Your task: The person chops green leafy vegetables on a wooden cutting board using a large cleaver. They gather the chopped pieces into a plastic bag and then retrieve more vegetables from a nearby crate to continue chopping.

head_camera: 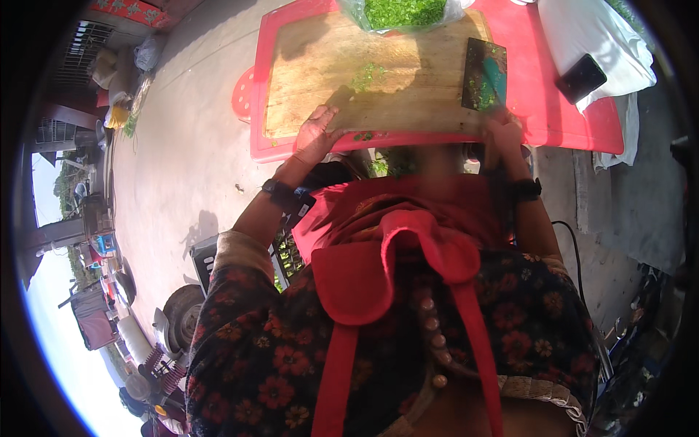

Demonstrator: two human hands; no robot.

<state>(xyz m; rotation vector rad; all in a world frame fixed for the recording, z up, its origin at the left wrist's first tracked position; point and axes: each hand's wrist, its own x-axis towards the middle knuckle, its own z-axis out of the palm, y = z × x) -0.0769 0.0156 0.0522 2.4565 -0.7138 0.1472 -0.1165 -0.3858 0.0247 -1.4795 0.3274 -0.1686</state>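
Observation:
A wooden cutting board (306, 60) lies before me, with a few chopped green bits (368, 76) near its middle. My left hand (317, 131) rests on the board's near-left edge, thumb apart from the fingers. At the near-right corner my right hand (505, 134), partly blurred, is closed around the handle of a cleaver. The cleaver's broad dark blade (475, 71) points away from me over the board's right side, with green scraps stuck to it. Past the board's far edge, a clear plastic bag (355, 12) holds a heap of chopped greens (404, 13).
Under the board is a red table (568, 125), with a red stool (241, 95) at its left. A phone (581, 79) lies on a white sack (595, 33) at the right. A wheel (185, 314) stands on the floor behind my left arm.

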